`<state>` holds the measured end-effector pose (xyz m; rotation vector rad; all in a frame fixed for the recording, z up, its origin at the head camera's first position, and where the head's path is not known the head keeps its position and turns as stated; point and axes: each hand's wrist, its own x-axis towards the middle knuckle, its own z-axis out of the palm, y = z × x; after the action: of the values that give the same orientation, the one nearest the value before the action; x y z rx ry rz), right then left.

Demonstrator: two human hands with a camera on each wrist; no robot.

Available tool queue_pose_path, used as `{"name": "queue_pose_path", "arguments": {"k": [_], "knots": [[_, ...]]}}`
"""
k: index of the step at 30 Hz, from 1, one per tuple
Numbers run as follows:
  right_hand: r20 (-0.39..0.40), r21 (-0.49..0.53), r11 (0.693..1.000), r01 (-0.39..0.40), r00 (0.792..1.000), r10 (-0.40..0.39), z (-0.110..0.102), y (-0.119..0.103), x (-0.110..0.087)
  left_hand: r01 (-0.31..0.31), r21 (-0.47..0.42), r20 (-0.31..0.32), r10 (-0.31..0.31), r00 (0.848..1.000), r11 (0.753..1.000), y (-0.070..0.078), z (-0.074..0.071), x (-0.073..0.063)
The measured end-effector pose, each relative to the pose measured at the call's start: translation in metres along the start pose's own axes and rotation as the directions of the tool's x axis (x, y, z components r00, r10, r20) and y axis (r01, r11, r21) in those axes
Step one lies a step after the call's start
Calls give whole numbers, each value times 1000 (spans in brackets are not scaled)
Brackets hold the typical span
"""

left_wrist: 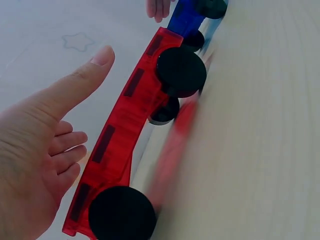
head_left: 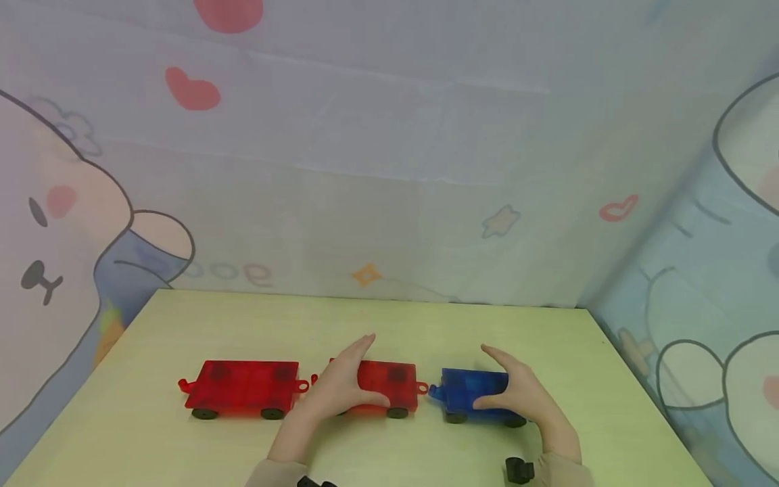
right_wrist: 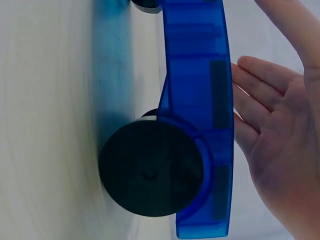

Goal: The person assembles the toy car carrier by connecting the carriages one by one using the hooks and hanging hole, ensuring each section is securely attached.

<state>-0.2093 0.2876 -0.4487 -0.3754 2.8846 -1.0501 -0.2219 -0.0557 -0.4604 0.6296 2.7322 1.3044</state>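
Three wheeled toy train cars stand in a row on the pale table (head_left: 584,358). My left hand (head_left: 347,382) is over the left part of the middle red car (head_left: 398,379), fingers spread and thumb apart. In the left wrist view this red car (left_wrist: 117,132) has black wheels, and the hand (left_wrist: 37,135) is beside it with nothing gripped. My right hand (head_left: 523,389) is at the right end of the blue car (head_left: 468,389), thumb and fingers wide apart. The right wrist view shows the blue car (right_wrist: 195,95) beside that loosely extended hand (right_wrist: 282,125).
A longer red car (head_left: 243,385) stands at the left, its ring (head_left: 301,386) close to the middle car's hook (head_left: 314,379). The middle car's ring (head_left: 422,387) is near the blue car's hook (head_left: 435,392). A printed cloth (head_left: 389,169) hangs behind the table.
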Motion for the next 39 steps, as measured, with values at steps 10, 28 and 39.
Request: {"name": "queue_pose_path", "arguments": {"k": [10, 28, 39], "knots": [[79, 41, 999, 7, 997, -10, -1, 10, -2, -14, 87, 27, 12, 1000, 996, 1, 9, 2], [144, 58, 998, -14, 990, 6, 0, 11, -1, -1, 115, 78, -8, 997, 993, 0, 10, 1], [142, 59, 998, -28, 990, 20, 1, 13, 0, 0, 103, 57, -6, 998, 995, 0, 9, 2]]}}
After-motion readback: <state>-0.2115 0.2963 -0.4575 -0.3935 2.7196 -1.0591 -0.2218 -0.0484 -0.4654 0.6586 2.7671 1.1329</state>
